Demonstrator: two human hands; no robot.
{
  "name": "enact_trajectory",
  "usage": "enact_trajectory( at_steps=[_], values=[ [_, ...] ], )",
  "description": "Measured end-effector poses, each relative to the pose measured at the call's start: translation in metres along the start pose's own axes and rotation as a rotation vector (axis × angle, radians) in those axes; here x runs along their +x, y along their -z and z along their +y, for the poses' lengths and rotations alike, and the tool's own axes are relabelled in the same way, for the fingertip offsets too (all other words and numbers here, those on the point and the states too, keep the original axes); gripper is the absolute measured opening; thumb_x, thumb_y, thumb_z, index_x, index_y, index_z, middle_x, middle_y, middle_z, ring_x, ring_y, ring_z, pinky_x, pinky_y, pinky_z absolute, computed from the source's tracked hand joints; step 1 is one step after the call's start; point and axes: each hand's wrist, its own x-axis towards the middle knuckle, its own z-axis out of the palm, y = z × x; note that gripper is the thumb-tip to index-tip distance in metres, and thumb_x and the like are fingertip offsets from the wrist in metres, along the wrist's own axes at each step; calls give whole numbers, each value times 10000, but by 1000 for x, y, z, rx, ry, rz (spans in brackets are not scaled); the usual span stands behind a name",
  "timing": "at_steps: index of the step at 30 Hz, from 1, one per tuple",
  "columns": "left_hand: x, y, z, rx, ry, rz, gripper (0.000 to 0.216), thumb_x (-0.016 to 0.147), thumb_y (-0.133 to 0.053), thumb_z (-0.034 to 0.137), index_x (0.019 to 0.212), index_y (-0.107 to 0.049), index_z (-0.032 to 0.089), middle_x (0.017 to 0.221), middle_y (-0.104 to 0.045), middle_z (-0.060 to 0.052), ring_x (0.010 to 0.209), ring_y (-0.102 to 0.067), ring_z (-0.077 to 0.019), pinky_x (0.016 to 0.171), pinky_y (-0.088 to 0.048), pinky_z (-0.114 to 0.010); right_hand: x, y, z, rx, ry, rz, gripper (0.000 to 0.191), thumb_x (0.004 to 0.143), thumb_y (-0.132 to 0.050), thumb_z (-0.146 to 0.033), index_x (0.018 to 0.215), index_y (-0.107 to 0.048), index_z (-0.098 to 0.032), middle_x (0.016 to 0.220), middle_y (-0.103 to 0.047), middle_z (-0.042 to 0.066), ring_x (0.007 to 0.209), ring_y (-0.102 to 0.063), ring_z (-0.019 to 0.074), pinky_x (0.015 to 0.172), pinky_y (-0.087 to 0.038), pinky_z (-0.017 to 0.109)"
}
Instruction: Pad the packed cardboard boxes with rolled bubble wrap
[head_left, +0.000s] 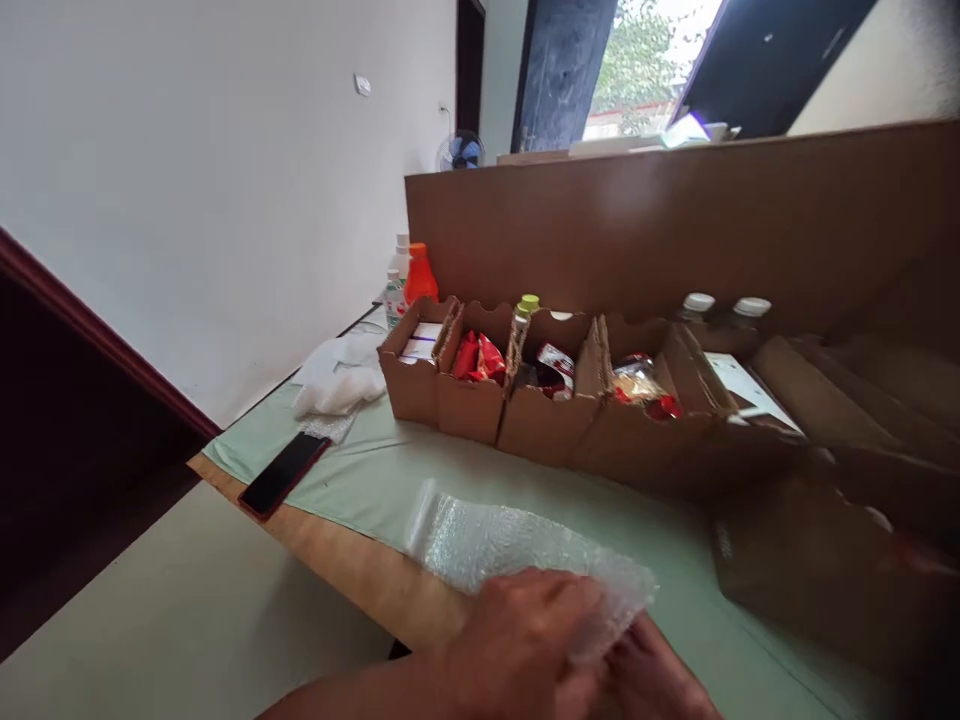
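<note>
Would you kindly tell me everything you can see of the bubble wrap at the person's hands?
The bubble wrap is a clear, whitish sheet that looks like thin plastic, with a bumpy, shiny surface. It stretches sideways in front of the cardboard boxes, above the pale green cloth, its left end curled. The left hand touches its near side, and the right end droops between that hand and the right hand. Blur hides the exact grip.

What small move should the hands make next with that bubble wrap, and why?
Perhaps slide the left hand along the bubble wrap to smooth its free end: that end appears curled, while the left hand and partly hidden right hand are together at the other end. Blur hides their exact grip.
</note>
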Motion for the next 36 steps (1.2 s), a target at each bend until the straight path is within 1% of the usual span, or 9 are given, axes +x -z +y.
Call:
enact_trajectory(
  at_steps=[3, 8, 13, 19, 22, 26, 30, 33, 36],
  values=[
    [-10, -32, 9, -214, -83, -185, 841, 833, -757, 448, 1546, -352, 263, 1522, -556, -110, 1351, -571, -293, 1126, -496, -407, -17, 18, -6, 13, -108, 142, 614, 754, -725, -672, 1169, -734, -219, 1095, -773, 153, 1016, -729, 375, 864, -598, 487],
    [-37, -35, -14, -15, -22, -207, 527, 870, -671, 240, 1383, -556, 205, 1515, -542, -147, 1427, -476, -339, 1169, -433, -549, -33, 30, -8, -124, -177, 365, 637, 661, -810, -647, 1057, -750, -152, 828, -772, 67, 602, -672, 206, 700, -602, 359],
    [-45, -23, -60, 224, 50, -80, 386, 881, -571, 136, 1259, -641, 172, 1372, -647, -169, 1289, -597, -352, 1045, -541, -585, -34, 50, -4, -310, -79, 448, 580, 752, -710, -613, 1090, -730, -142, 738, -735, 37, 549, -642, 182, 625, -582, 337],
    [-47, -24, -71, 197, -100, -28, 344, 924, -577, 174, 1261, -626, 223, 1259, -712, -106, 1146, -686, -267, 966, -610, -452, -55, 115, -1, -852, 208, 800, 643, 861, -594, -617, 1284, -616, -133, 1051, -748, 155, 914, -713, 300, 823, -581, 453],
    [-36, -31, -57, 193, -179, 118, 378, 951, -550, 182, 1322, -586, 245, 1353, -657, -119, 1245, -636, -271, 1008, -581, -431, -65, 111, -12, -1179, 467, 956, 609, 924, -575, -566, 1336, -577, -119, 1288, -657, 230, 1165, -633, 375, 989, -496, 579],
    [-9, -45, -37, 167, -172, 286, 634, 989, -535, 238, 1579, -304, 256, 1569, -451, -163, 1440, -460, -315, 1125, -473, -486, -38, 42, -18, -1277, 558, 530, 413, 1017, -465, -280, 1416, -533, -197, 1456, -575, 154, 1363, -516, 302, 1117, -436, 513],
    [0, -68, -48, 222, -211, 103, 692, 1047, -396, 323, 1646, -65, 222, 1671, -298, -175, 1533, -321, -318, 1181, -390, -506, 7, -26, 3, -1284, 528, 43, 580, 982, -523, -250, 1547, -409, -190, 1586, -459, 104, 1496, -359, 267, 1195, -390, 452],
    [-12, -79, -78, 375, -223, -34, 719, 1053, -370, 400, 1647, -39, 165, 1643, -361, -195, 1515, -361, -309, 1203, -334, -499, 14, -34, 19, -1301, 503, -45, 651, 978, -566, -324, 1567, -376, -121, 1621, -396, 150, 1527, -298, 287, 1245, -317, 472],
    [-23, -78, -99, 524, -270, -100, 722, 1024, -442, 479, 1621, -223, 138, 1617, -410, -196, 1503, -379, -323, 1238, -234, -510, 3, -16, 23, -1332, 436, 17, 695, 974, -590, -426, 1547, -405, -79, 1630, -366, 186, 1534, -280, 323, 1246, -296, 512]
  ],
)
